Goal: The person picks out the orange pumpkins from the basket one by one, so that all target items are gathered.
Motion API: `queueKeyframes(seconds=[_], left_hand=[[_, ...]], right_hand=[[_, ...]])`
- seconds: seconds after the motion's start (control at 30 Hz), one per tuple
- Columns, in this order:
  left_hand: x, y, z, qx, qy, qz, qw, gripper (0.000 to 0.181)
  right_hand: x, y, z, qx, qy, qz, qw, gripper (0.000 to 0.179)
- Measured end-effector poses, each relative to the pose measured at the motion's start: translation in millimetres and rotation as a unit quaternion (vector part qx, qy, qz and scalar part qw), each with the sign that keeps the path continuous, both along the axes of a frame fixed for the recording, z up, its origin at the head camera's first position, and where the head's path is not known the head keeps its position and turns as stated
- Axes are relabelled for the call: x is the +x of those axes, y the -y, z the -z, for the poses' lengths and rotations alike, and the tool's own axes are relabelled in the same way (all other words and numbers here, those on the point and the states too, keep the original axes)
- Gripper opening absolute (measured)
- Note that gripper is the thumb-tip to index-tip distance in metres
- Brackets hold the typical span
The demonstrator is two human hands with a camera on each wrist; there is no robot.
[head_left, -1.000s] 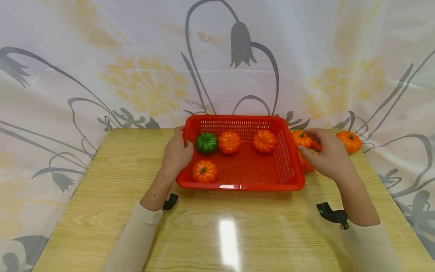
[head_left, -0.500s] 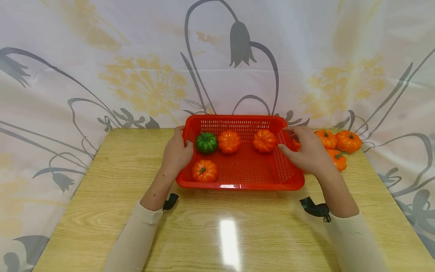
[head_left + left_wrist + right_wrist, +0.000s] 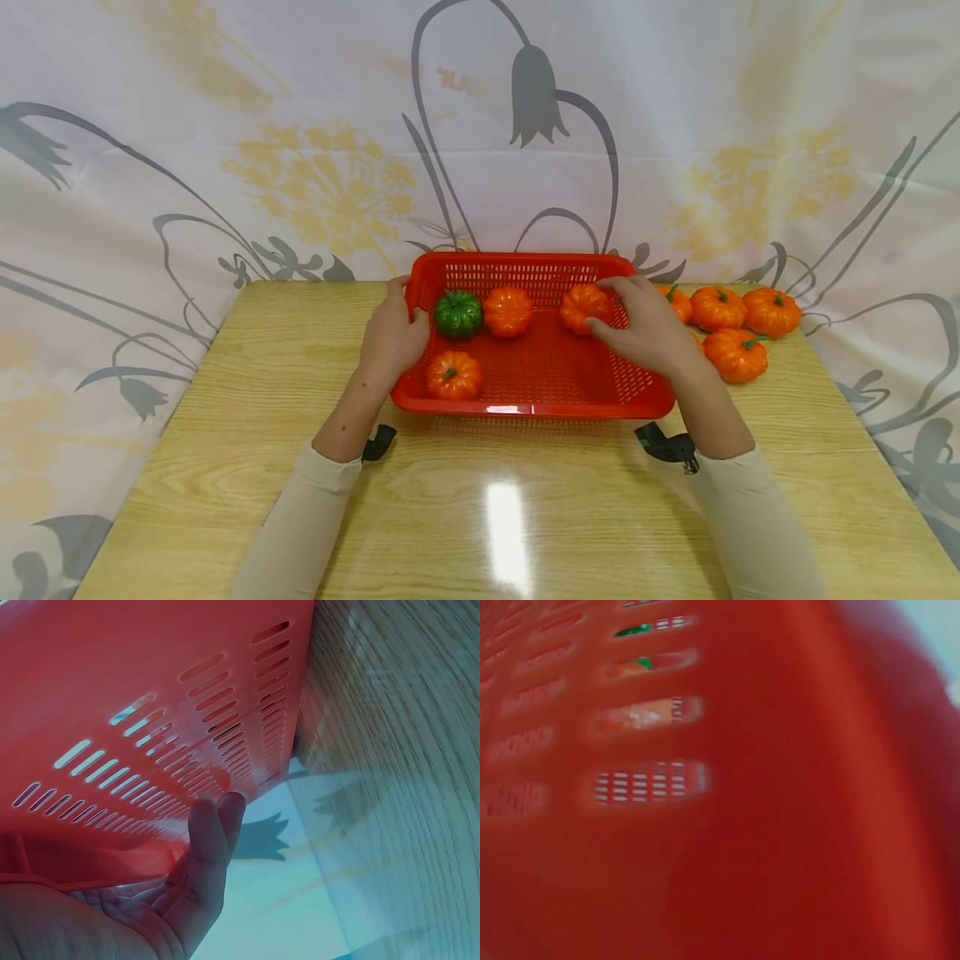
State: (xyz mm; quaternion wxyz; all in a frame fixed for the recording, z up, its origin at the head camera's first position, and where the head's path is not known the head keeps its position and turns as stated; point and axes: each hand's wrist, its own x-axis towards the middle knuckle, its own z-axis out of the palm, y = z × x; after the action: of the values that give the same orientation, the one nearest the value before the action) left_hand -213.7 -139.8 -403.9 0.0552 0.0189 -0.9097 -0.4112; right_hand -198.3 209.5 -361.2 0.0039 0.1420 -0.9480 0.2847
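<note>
A red plastic basket (image 3: 525, 409) with slotted sides stands on the table, tilted toward the viewer. My left hand (image 3: 393, 335) grips its left rim, thumb over the edge; in the left wrist view the fingers (image 3: 206, 832) lie along the outside wall. Over the right rim reaches my right hand (image 3: 647, 327), thumb and fingers spread at the right side of a small orange pumpkin (image 3: 581, 308). The basket also holds a green pumpkin (image 3: 458, 314), an orange pumpkin (image 3: 508, 312) beside it, and another orange pumpkin (image 3: 454, 376) at the front left. The basket wall (image 3: 742, 847) fills the right wrist view.
Right of the basket, several orange pumpkins sit on the wooden table (image 3: 570, 508), among them a front one (image 3: 736, 357) and a far-right one (image 3: 772, 312). A flower-patterned curtain (image 3: 330, 192) hangs behind the table.
My right hand has moved left from the pumpkins on the table, across the rim, to the right-hand pumpkin inside the basket. My left hand stays on the left rim.
</note>
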Motion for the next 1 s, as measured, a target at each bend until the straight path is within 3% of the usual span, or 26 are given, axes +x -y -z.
queueKeyframes(seconds=[0.3,0.87,1.0], left_hand=[[0.5,-0.7,-0.5,-0.002,0.001,-0.003,1.0000,0.060],[0.5,-0.5,-0.3,-0.004,0.000,-0.001,1.0000,0.059],[0.6,-0.5,-0.2,-0.005,0.001,-0.003,1.0000,0.059]], right_hand=[[-12.2,7.9,8.7,0.037,0.031,-0.014,0.9987,0.072],[-13.5,19.2,22.2,0.152,0.004,-0.030,0.9879,0.079],[-12.1,19.5,23.7,0.159,-0.008,-0.033,0.9866,0.077]])
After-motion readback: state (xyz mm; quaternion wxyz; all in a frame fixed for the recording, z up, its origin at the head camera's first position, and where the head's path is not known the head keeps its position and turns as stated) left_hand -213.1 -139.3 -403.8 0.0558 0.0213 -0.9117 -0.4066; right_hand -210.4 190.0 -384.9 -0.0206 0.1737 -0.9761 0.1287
